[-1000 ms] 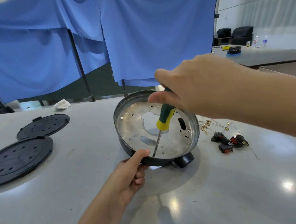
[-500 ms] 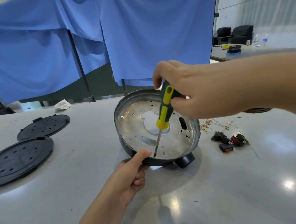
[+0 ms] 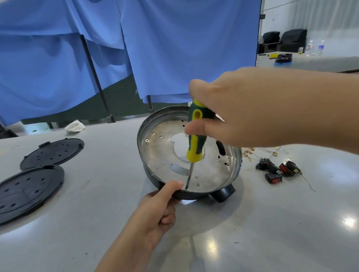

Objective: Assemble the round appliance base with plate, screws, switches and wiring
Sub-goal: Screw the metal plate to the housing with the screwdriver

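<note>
The round appliance base (image 3: 146,147) stands tilted on the grey table, its shiny metal plate (image 3: 162,152) facing me. My left hand (image 3: 159,210) grips the base's near rim, thumb over the edge. My right hand (image 3: 233,113) holds the green and yellow screwdriver (image 3: 196,138) by its handle. The thin shaft slants down and its tip sits at a hole near the plate's front edge, close to my left thumb. Black and red switches (image 3: 276,170) lie to the right, with thin wires carrying gold terminals (image 3: 261,152) behind them.
Two black perforated round covers (image 3: 19,195) (image 3: 53,152) lie at the left of the table (image 3: 270,225). A crumpled white scrap (image 3: 74,126) sits at the far edge. Blue cloth (image 3: 186,36) hangs on stands behind. Another table with chairs is at the far right.
My right hand has turned on the screwdriver handle, its fingers shifting round it. The tip stays at the same hole. My left hand keeps its hold on the rim.
</note>
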